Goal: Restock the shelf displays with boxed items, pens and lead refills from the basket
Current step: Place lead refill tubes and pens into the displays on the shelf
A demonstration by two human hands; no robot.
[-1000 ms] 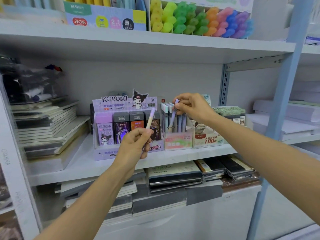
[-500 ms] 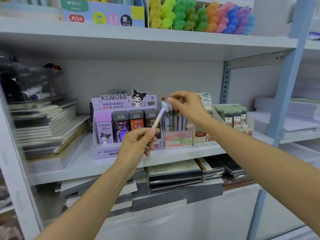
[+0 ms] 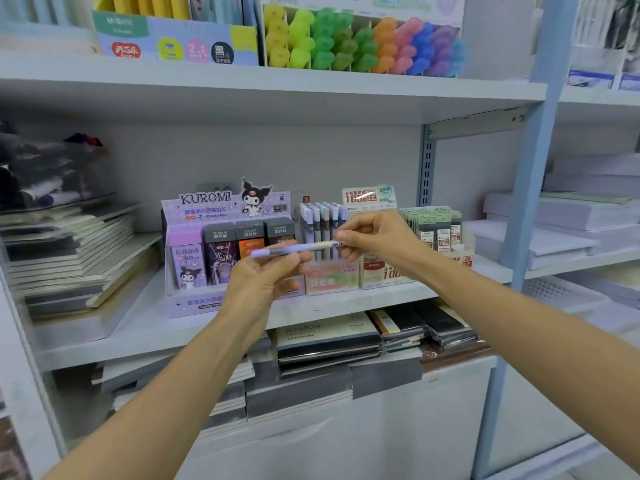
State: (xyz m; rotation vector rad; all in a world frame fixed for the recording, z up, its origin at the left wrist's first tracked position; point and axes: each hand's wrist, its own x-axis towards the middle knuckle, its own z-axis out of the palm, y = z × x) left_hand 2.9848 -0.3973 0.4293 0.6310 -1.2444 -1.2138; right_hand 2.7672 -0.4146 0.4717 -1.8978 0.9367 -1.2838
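Head view. White shelf point(image 3: 145, 327) carrying, from left to right, a purple KUROMI display box point(image 3: 207, 206) of lead refills, a pen display box point(image 3: 329, 278) holding upright pens, and a tray of refill packs point(image 3: 433, 230). In front of the pen display box, 2 hands hold 1 pen level above the shelf. Left hand point(image 3: 263, 282): fingers curled round the lavender end. Right hand point(image 3: 377, 240): thumb and forefinger pinch the opposite, labelled end. Pen point(image 3: 294, 249): horizontal, spanning both hands.
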